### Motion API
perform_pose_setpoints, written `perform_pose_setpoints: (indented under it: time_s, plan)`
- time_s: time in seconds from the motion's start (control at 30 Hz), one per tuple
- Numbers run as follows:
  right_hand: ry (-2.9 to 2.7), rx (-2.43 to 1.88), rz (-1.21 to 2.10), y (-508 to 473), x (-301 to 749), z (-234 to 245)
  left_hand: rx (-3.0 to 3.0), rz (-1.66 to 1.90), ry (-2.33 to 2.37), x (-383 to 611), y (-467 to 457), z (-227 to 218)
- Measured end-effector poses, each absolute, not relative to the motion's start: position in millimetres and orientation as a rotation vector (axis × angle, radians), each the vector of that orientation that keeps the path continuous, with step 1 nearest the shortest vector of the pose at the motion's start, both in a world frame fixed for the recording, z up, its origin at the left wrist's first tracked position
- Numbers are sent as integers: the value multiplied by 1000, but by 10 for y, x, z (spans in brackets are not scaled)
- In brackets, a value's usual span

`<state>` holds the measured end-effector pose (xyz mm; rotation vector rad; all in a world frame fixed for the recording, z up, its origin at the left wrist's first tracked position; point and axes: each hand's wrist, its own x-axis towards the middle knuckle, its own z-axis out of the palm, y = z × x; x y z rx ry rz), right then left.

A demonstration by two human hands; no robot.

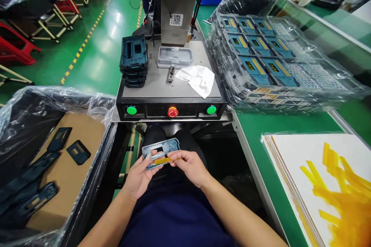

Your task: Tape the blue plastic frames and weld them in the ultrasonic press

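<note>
Over my lap, my left hand (139, 177) grips a blue-grey plastic housing (170, 146) with window cutouts, its inner side facing up. The thumb lies on the near edge, and fingertips show through an opening. A short amber tape strip (162, 160) lies across the near side of the housing, pinched at its right end by my right hand (189, 165). Whether the strip sticks to the plastic, I cannot tell. Ahead of my hands stands a press (178, 19) with a grey fixture (175, 57) under its head. A stack of similar housings (133, 56) sits left of the fixture.
A white cloth (198, 79) lies on the press bed, above green buttons and a red stop button (173, 112). Left is a lined bin (84, 197) holding loose housings. Right are clear trays (232, 81) of housings and a white sheet (292, 154) with amber strips (342, 193).
</note>
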<state>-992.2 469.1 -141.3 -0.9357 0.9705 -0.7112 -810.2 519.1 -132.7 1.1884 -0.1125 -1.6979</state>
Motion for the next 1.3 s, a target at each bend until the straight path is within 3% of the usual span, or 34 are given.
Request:
perform_pose_setpoints:
  time_s: [0.2, 0.4, 0.6, 0.93, 1.3]
  plan:
    - [901, -1655, -826, 4741, -9980, -1457, 1139, -1680, -169, -8080, 5215, -1335]
    - [727, -1927, -849, 4792, -10015, -1554, 1109, -1683, -232, -8078, 5207, -1298]
    - [791, -1799, -841, 4795, -10010, -1508, 1120, -1669, -233, -8068, 5179, -1278]
    - [1080, -1156, -733, 4841, -9813, -1482, 1099, -1706, -201, -8101, 5193, -1301]
    - [1046, -1134, -648, 4840, -9708, -1471, 1253, -1673, -305, -8191, 5241, -1364]
